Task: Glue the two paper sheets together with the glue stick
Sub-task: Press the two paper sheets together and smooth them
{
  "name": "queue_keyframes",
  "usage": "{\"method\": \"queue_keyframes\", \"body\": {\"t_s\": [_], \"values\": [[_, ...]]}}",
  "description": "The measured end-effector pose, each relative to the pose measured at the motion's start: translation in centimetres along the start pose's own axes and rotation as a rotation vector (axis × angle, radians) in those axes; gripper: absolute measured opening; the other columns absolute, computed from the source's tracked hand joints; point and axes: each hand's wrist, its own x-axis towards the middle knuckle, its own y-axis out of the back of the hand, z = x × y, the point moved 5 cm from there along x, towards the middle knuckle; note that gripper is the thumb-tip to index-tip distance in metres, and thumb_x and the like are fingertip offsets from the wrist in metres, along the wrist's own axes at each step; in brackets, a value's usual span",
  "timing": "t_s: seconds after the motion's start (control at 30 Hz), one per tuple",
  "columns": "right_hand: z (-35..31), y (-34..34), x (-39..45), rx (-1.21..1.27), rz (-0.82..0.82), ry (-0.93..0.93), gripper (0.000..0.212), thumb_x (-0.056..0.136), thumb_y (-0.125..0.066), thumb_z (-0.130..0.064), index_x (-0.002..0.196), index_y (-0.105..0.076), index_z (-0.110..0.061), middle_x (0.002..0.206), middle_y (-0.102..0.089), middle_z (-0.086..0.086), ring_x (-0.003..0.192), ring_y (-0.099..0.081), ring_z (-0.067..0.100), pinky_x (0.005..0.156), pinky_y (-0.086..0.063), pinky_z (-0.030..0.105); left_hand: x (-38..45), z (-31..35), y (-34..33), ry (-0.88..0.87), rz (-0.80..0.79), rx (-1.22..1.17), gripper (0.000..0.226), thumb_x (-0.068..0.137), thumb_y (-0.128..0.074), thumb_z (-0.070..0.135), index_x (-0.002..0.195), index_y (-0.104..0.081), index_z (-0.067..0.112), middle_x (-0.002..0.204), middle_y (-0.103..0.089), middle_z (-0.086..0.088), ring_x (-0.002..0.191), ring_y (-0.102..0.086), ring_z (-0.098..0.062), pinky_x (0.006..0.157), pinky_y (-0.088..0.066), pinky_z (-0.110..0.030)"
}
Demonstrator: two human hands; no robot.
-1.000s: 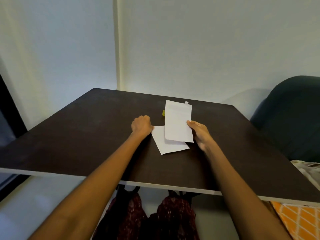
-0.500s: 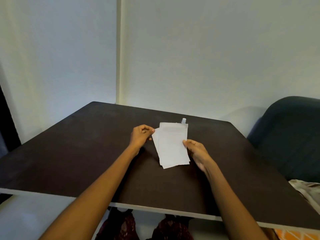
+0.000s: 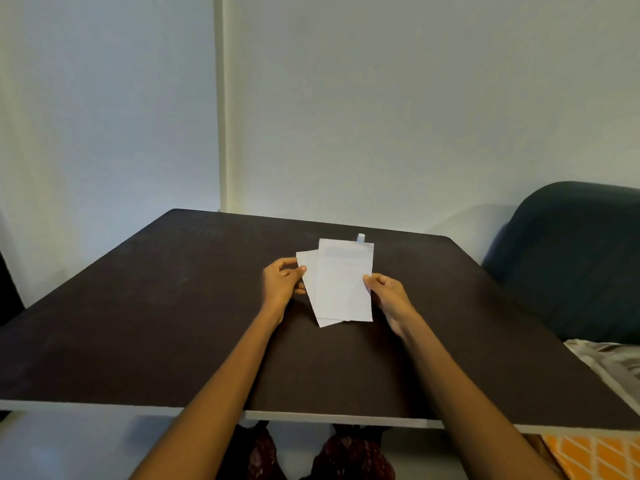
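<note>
two sheets, two hands, one dark table

two paper sheets lie overlapped near the middle of the table (image 3: 145,306). the top sheet (image 3: 344,282) sits almost square to the viewer, covering most of the lower sheet (image 3: 309,271), which is turned a little counter-clockwise so its left edge and one lower corner stick out.

the left hand (image 3: 281,284) is at the lower sheet's left edge, fingers curled inward with the thumb tip touching the paper; whether it pinches the sheet or only presses on it cannot be told. the right hand (image 3: 389,297) is at the top sheet's right edge, thumb and fingers closed on that edge about halfway down.

just behind the top sheet's far right corner, the small pale tip of what looks like the glue stick (image 3: 361,237) shows; the rest is hidden by the paper.

a dark green chair (image 3: 571,265) stands to the right of the table.
</note>
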Motion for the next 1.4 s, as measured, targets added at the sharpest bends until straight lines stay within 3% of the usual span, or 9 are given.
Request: {"method": "queue_keyframes", "body": {"t_s": [0.27,0.43,0.5,0.67,0.83,0.97,1.13,1.27,1.4], "values": [[-3.6,1.8,1.0,-0.114,-0.010,0.052,0.020,0.100,-0.037,-0.016,0.100,-0.057,-0.013,0.105,-0.065,0.007,0.091,-0.063,0.020,0.074,-0.052,0.034,1.2,0.1,-0.2,-0.077,-0.047,0.146,0.011,0.087,-0.061,0.006,0.081,-0.062,0.015,0.087,-0.067,-0.005,0.078,-0.068,-0.019,0.055,-0.056,-0.025],[-8.2,-0.5,2.2,-0.567,-0.240,0.150,0.025,0.088,-0.037,0.002,0.098,-0.058,0.010,0.093,-0.059,0.018,0.085,-0.053,0.024,0.080,-0.039,0.036,1.8,-0.3,-0.3,-0.043,-0.108,0.073,0.018,0.088,-0.060,0.008,0.103,-0.069,0.011,0.095,-0.070,-0.006,0.078,-0.068,-0.021,0.070,-0.059,-0.033],[-9.6,-2.4,2.3,-0.793,-0.361,0.190,0.028,0.086,-0.037,0.003,0.081,-0.064,-0.002,0.086,-0.056,0.006,0.080,-0.049,0.017,0.080,-0.036,0.032,1.9,-0.2,-0.5,-0.042,-0.124,0.047,0.018,0.089,-0.060,0.012,0.105,-0.069,0.009,0.094,-0.071,-0.007,0.079,-0.068,-0.021,0.068,-0.058,-0.030],[-10.3,-6.5,3.7,-1.438,-0.444,0.317,0.025,0.089,-0.042,-0.016,0.104,-0.062,-0.019,0.111,-0.063,0.004,0.101,-0.054,0.024,0.089,-0.039,0.034,1.9,0.0,-0.5,0.006,-0.094,0.007,0.027,0.091,-0.056,0.034,0.089,-0.072,0.013,0.080,-0.071,-0.006,0.068,-0.066,-0.015,0.057,-0.055,-0.023],[-9.7,-9.7,4.0,-1.539,-0.487,0.490,0.001,0.091,-0.041,-0.019,0.091,-0.041,-0.020,0.085,-0.060,0.006,0.075,-0.048,0.021,0.082,-0.029,0.033,2.0,-0.2,-0.9,-0.014,-0.179,0.044,0.017,0.086,-0.064,0.025,0.088,-0.073,0.010,0.085,-0.073,-0.006,0.075,-0.069,-0.017,0.057,-0.054,-0.022],[-9.8,-10.5,4.0,-1.588,-0.409,0.694,0.012,0.088,-0.043,-0.015,0.101,-0.045,-0.017,0.100,-0.064,0.007,0.089,-0.055,0.022,0.101,-0.030,0.040,2.2,-0.3,-0.6,-0.038,-0.168,0.100,0.018,0.084,-0.066,0.013,0.101,-0.071,0.007,0.091,-0.071,-0.004,0.080,-0.068,-0.013,0.062,-0.055,-0.019],[-9.7,-6.6,3.8,-1.168,0.148,0.906,0.033,0.089,-0.057,-0.026,0.120,-0.053,-0.015,0.125,-0.055,0.006,0.118,-0.047,0.024,0.102,-0.030,0.038,2.6,-0.1,0.4,-0.028,-0.015,-0.024,0.015,0.082,-0.067,0.007,0.096,-0.072,0.006,0.081,-0.072,0.002,0.063,-0.067,-0.001,0.053,-0.052,-0.014],[-5.7,-1.5,3.4,-0.440,0.406,0.524,0.043,0.085,-0.066,-0.022,0.124,-0.051,-0.014,0.123,-0.050,0.003,0.111,-0.047,0.015,0.092,-0.041,0.030,2.8,0.1,0.8,-0.025,0.044,-0.085,0.016,0.083,-0.066,0.006,0.099,-0.071,0.006,0.082,-0.071,0.004,0.067,-0.067,-0.005,0.052,-0.051,-0.013],[-1.1,-0.8,3.1,-0.117,0.342,0.230,0.024,0.085,-0.066,-0.027,0.105,-0.067,-0.013,0.096,-0.069,0.000,0.081,-0.061,0.007,0.076,-0.050,0.027,3.0,-0.2,0.8,-0.005,0.062,-0.098,0.017,0.083,-0.066,0.008,0.100,-0.070,0.008,0.082,-0.070,0.006,0.069,-0.066,-0.004,0.051,-0.051,-0.013]]}}
